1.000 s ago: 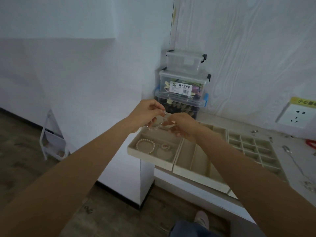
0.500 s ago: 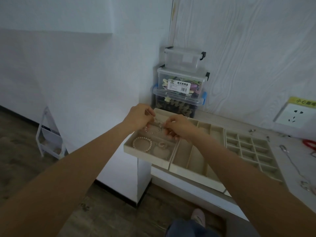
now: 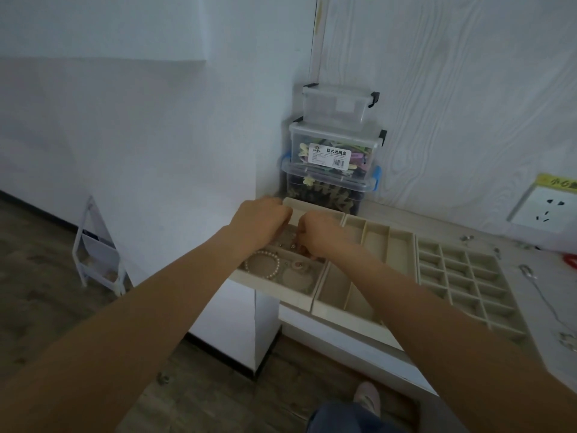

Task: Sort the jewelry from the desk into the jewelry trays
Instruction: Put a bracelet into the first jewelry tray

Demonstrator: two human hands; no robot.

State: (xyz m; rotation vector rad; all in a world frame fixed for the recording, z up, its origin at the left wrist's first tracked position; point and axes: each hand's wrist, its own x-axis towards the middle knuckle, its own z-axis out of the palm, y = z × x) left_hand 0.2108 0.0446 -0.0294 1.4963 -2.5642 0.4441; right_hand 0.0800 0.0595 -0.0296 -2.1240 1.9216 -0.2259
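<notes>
Both my hands are down in the left jewelry tray (image 3: 274, 288), which overhangs the desk's left end. My left hand (image 3: 259, 218) and my right hand (image 3: 321, 232) have curled fingers and pinch the ends of a thin beaded bracelet (image 3: 288, 245), whose beads rest on the tray floor between them. A pearl bracelet (image 3: 262, 264) and a small ring-like piece (image 3: 296, 264) lie in the same tray nearer me. To the right stand a tray with long compartments (image 3: 402, 245) and a grid tray (image 3: 468, 276).
A silver necklace (image 3: 543, 295), small earrings (image 3: 466, 239) and a red item (image 3: 571, 260) lie on the desk at right. Stacked clear storage boxes (image 3: 334, 157) stand behind the trays against the wall. A wall socket (image 3: 543, 210) is at right, a white rack (image 3: 96, 254) on the floor.
Both hands have come down from above the left tray into it, carrying the beaded bracelet, which now touches the tray floor.
</notes>
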